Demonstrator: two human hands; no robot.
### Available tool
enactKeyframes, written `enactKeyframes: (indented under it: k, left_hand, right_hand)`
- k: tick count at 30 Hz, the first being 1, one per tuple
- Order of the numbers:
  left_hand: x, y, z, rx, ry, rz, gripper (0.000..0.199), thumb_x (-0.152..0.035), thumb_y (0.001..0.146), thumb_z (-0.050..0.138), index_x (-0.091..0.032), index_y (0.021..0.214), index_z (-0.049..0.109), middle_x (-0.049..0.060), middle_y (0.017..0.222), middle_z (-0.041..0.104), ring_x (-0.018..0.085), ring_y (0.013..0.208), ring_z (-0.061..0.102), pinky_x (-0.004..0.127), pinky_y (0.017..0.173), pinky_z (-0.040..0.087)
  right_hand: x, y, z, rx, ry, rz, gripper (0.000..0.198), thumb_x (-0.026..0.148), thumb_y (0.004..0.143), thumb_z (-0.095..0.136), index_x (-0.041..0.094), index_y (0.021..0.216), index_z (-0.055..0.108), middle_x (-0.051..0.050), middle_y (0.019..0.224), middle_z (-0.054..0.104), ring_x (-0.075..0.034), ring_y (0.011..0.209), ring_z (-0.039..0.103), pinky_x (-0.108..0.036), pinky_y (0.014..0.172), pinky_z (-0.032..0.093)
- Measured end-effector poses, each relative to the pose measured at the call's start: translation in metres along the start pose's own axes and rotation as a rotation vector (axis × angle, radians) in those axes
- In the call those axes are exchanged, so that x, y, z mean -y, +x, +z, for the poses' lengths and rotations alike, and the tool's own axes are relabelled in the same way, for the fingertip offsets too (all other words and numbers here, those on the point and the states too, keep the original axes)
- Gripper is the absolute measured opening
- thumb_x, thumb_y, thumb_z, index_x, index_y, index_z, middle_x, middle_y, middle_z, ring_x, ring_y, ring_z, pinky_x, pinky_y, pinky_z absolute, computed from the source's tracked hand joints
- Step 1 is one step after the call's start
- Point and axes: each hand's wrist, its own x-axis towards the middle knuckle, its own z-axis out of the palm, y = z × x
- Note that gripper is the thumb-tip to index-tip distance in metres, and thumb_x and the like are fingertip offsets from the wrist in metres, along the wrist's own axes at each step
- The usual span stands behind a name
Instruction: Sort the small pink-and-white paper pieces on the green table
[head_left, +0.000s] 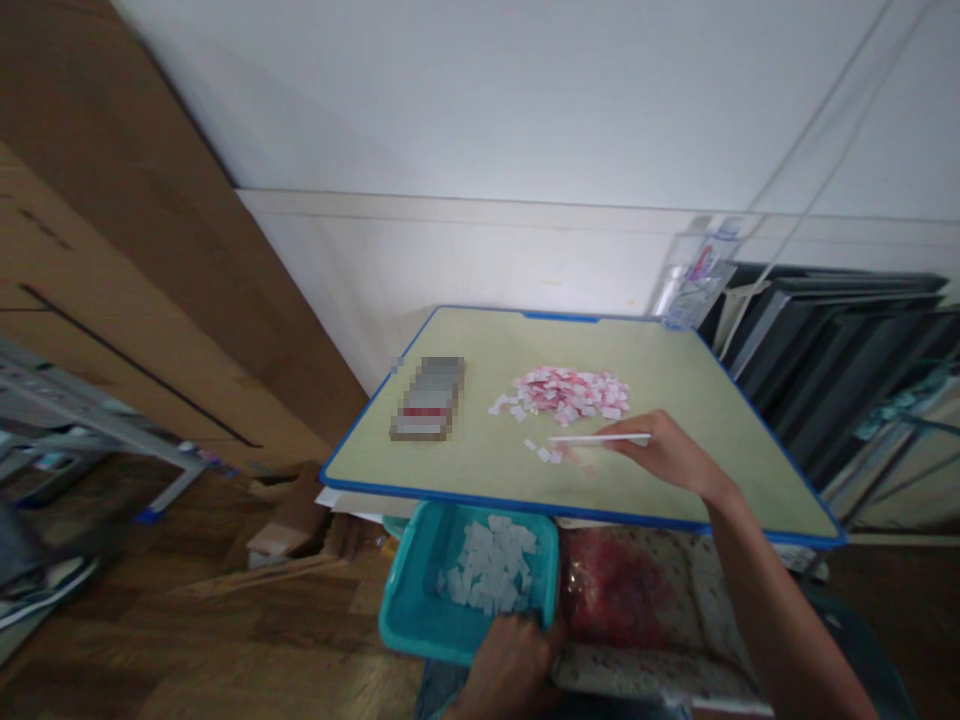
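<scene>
My right hand (pixel 670 455) rests on the pale green table (pixel 480 470) and grips a thin white stick (pixel 598 439) that points left, just below a pile of small pink and white paper pieces (pixel 568 393). A few loose pieces (pixel 546 452) lie by the stick's tip. My left hand (pixel 511 665) grips the near rim of a teal basket (pixel 409 615) that sits below the table's front edge. Several white pieces (pixel 491 565) fill the basket.
A blurred grey box (pixel 427 397) lies on the table's left part. A clear plastic bottle (pixel 694 275) stands at the back right corner. A red-stained cloth (pixel 637 600) lies below the table. Cardboard panels (pixel 112 250) lean at the left, dark frames (pixel 840 350) at the right.
</scene>
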Motion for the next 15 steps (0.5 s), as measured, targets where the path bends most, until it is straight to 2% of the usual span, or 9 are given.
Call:
enactKeyframes:
  k: [4,9,12,15]
  left_hand:
    - [0.001,0.001,0.0,0.002,-0.004,0.007,0.03,-0.03,0.073,0.053,-0.016,0.1,0.054,0.013,0.079,0.06,0.028,0.07,0.056,0.036,0.058,0.041]
    - [0.001,0.001,-0.002,-0.003,0.007,0.021,0.036,-0.03,0.072,0.054,-0.016,0.105,0.051,0.013,0.079,0.06,0.028,0.069,0.056,0.035,0.057,0.042]
    - [0.0,0.0,-0.003,-0.015,0.004,0.016,0.04,-0.03,0.072,0.054,-0.016,0.109,0.049,0.012,0.079,0.06,0.028,0.07,0.056,0.035,0.058,0.041]
    - [0.0,0.0,0.0,-0.031,0.002,0.02,0.034,-0.034,0.074,0.053,-0.017,0.104,0.052,0.012,0.077,0.06,0.028,0.069,0.056,0.035,0.058,0.041]
  right_hand:
    - [0.011,0.011,0.005,0.024,-0.042,-0.066,0.019,0.022,0.076,0.051,0.02,0.084,0.069,-0.003,0.08,0.07,-0.018,0.069,0.063,-0.026,0.064,0.045]
    - [0.021,0.02,0.02,0.085,0.014,-0.117,0.021,0.025,0.078,0.049,0.02,0.086,0.068,-0.003,0.08,0.07,-0.017,0.069,0.062,-0.026,0.064,0.045]
    - [0.01,0.025,0.025,-0.002,0.045,-0.068,0.022,0.028,0.077,0.051,0.019,0.086,0.068,-0.004,0.082,0.07,-0.019,0.071,0.063,-0.028,0.065,0.046]
    - [-0.011,0.029,0.026,-0.074,0.112,-0.007,0.024,0.033,0.075,0.053,0.017,0.085,0.068,-0.005,0.084,0.069,-0.021,0.072,0.063,-0.03,0.064,0.048]
